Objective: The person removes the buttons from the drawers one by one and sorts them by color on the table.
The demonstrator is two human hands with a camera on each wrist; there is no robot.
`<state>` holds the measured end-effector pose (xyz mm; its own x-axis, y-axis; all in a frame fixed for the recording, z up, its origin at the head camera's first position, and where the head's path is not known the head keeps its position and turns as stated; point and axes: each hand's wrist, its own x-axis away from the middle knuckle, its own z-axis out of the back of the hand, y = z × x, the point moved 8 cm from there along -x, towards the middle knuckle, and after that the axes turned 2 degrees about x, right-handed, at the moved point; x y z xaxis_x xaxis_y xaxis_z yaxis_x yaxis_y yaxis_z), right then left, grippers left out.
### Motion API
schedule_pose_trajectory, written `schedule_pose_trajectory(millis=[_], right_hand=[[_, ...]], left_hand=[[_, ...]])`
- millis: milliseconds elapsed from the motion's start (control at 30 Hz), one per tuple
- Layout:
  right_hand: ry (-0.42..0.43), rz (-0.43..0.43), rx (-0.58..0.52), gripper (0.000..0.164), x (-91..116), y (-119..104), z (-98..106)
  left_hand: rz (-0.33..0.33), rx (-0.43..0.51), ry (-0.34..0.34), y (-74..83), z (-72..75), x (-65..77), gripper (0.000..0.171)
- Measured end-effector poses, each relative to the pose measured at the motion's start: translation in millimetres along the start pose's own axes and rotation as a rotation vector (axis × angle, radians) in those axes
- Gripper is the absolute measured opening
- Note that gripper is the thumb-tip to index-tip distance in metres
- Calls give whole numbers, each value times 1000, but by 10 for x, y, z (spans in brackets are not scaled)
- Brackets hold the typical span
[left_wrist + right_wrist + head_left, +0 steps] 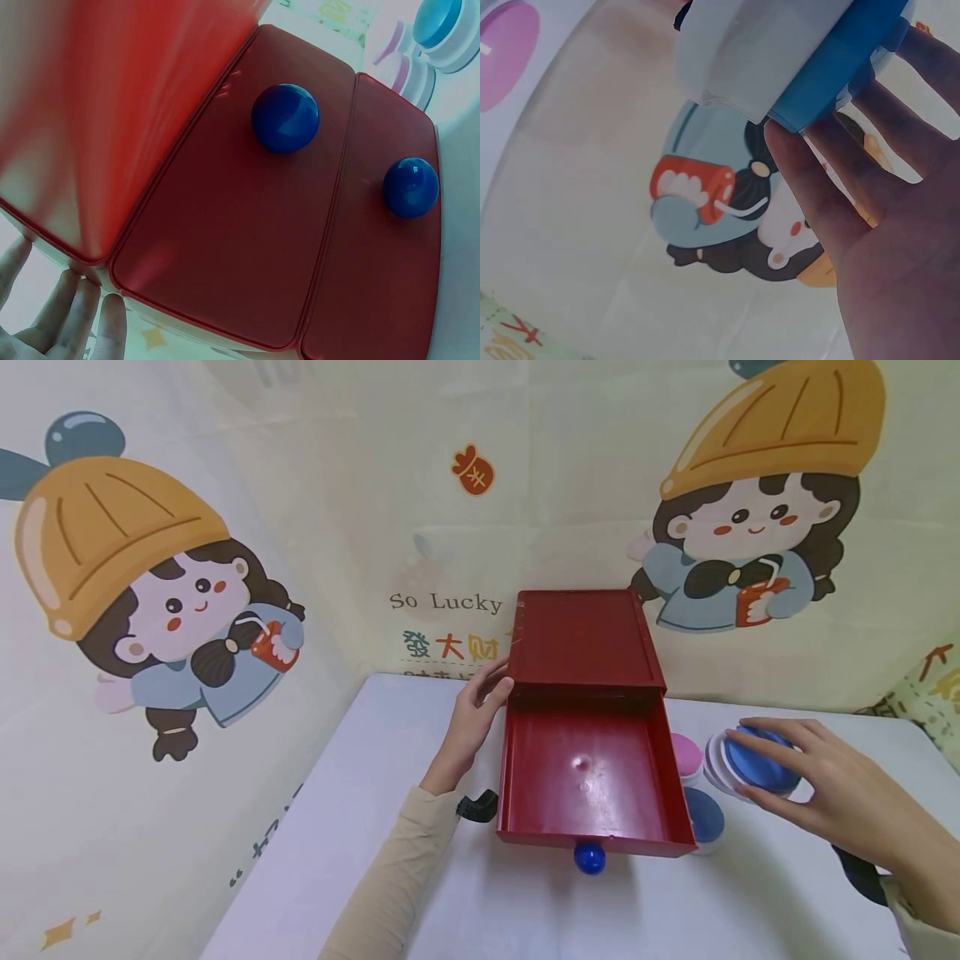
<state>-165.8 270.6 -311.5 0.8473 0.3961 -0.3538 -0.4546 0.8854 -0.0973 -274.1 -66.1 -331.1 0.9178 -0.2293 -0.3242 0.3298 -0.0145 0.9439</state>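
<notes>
A red drawer cabinet (585, 635) stands on the table, its top drawer (592, 768) pulled out and bare inside. That drawer has a blue knob (590, 858). The left wrist view shows two closed drawer fronts below, each with a round blue knob (285, 118). My left hand (471, 714) rests against the cabinet's left side, thumb at the front corner and fingers extended. To the right of the drawer, my right hand (832, 768) grips a white jar with a blue lid (761, 764) by its lid edge. The jar is tilted; its underside is hidden in the head view.
Beside the cabinet's right side stand a pink-lidded jar (686, 753) and another blue-lidded jar (705, 814), both partly hidden by the drawer. A cloth with cartoon prints (405, 527) hangs behind the white table (360, 802).
</notes>
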Motion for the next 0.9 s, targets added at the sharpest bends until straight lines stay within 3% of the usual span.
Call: schedule_pose_trajectory(millis=[567, 900], right_hand=[[-105, -132, -10, 78, 249, 304, -242], [-115, -131, -23, 74, 319, 370, -328]], left_hand=[[12, 5, 1, -36, 7, 0, 45], [11, -8, 1, -12, 7, -10, 45]])
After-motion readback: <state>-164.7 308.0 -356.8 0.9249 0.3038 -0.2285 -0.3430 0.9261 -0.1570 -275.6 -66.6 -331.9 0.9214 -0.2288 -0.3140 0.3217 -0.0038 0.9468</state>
